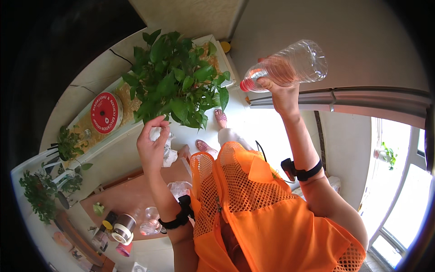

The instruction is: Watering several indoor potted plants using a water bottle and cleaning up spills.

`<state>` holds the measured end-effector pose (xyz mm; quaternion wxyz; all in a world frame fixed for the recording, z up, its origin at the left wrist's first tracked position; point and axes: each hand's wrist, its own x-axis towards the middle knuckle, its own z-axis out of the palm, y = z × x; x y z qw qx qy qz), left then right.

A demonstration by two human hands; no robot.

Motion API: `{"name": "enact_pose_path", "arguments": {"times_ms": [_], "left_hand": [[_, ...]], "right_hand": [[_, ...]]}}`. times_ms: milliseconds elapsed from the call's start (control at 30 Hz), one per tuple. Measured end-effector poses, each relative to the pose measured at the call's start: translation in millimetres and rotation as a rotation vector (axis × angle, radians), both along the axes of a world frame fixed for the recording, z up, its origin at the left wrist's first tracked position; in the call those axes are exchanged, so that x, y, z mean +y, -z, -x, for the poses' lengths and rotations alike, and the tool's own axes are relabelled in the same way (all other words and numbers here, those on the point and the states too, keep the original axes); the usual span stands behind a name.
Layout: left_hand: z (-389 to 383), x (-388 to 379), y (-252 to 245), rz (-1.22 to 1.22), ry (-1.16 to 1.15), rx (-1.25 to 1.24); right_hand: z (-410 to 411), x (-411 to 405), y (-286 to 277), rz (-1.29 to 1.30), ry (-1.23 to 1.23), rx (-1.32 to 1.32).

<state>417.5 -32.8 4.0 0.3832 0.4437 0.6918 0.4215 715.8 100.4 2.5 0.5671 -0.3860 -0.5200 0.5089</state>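
My right hand (280, 76) is closed around a clear plastic bottle (299, 64), which lies tilted almost on its side, its red cap pointing left. It is raised to the right of a large leafy potted plant (176, 78) on a cabinet; the plant's pot is hidden by leaves. By the plant's lower left edge, my left hand (154, 139) has its thumb and index finger brought close together near a leaf. Whether they pinch something cannot be told. White crumpled tissue or plastic (169, 153) shows just behind that hand.
A round tin with a red lid (104, 113) and a small trailing plant (69, 142) stand on the cabinet (127, 93). Lower left, a brown table (142, 190) holds an insulated jug (123, 228) and a clear plastic bottle (150, 221). A curtain (373, 98) and bright window are at right.
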Motion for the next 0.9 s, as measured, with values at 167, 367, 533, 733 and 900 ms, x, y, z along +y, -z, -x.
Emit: {"name": "enact_pose_path", "arguments": {"times_ms": [167,367,533,733,900], "left_hand": [[24,-43,8,0.015,-0.016,-0.047],[35,-82,2,-0.032,-0.116,-0.056],[54,-106,-6,-0.115,-0.235,-0.054],[61,-113,-14,-0.14,-0.332,-0.031],[64,-123,-21,-0.142,-0.416,-0.061]], "right_hand": [[42,-52,-22,0.006,-0.061,-0.065],[105,-55,-54,-0.261,-0.127,0.029],[143,-50,-80,-0.433,-0.307,0.029],[190,-30,-90,-0.355,-0.443,-0.052],[229,3,-97,-0.376,-0.348,-0.008]]}}
